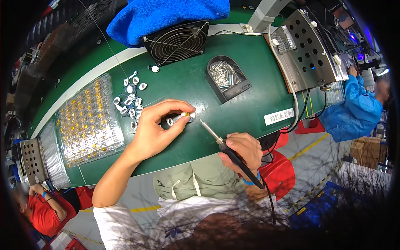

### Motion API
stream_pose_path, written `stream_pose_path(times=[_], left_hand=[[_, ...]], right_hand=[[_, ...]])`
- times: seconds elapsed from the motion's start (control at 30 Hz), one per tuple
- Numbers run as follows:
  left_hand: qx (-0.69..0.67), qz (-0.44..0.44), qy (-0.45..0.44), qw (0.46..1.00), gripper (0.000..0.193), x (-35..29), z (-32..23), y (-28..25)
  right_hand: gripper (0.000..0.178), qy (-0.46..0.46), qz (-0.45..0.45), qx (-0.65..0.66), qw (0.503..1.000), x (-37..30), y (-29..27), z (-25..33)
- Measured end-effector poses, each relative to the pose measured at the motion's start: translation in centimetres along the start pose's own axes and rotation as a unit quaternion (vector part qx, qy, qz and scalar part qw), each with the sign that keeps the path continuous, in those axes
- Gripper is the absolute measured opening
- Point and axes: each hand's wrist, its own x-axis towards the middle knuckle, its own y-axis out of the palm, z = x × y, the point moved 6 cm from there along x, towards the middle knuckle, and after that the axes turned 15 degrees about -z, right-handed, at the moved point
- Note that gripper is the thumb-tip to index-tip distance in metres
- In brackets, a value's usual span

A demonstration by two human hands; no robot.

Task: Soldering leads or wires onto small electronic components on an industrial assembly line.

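Between thumb and forefinger, my left hand [157,127] pinches a small white round part [189,113] with a bit of yellow on it, just over the green bench. My right hand [243,152] is wrapped round the black handle of a soldering iron [213,134]. Its metal tip points up and left, a short way from the pinched part. Beside my left hand lies a loose group of small white round parts with dark wires [130,99]. My fingers hide some of them. A clear blister tray [89,121] with yellow pieces sits to the left.
A black open bin [225,92] holds loose metal pieces. Behind it stand a black fan [177,43] and a blue towel [166,18]. A perforated metal box [306,54] with cables is at right. Co-workers in blue [348,110] and red [50,212] sit at either side.
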Motion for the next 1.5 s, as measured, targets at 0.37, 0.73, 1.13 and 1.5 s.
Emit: stream_pose_path(times=[0.37,0.73,1.13,1.5], left_hand=[[-0.014,0.01,-0.021,1.0,0.031,-0.07,0.07,-0.12],[0.003,0.007,0.004,1.0,0.033,0.14,-0.17,-0.05],[0.013,0.009,0.009,1.0,0.032,0.15,-0.16,-0.08],[0.025,0.005,0.015,1.0,0.03,0.09,-0.44,0.1]], right_hand=[[0.037,-0.029,0.014,-0.028,0.999,0.35,0.78,0.41],[0.039,-0.038,0.036,-0.031,0.998,0.08,0.9,0.26],[0.041,-0.039,0.038,-0.043,0.998,-0.05,0.93,0.32],[0.042,-0.04,0.024,-0.015,0.999,-0.14,0.53,0.19]])
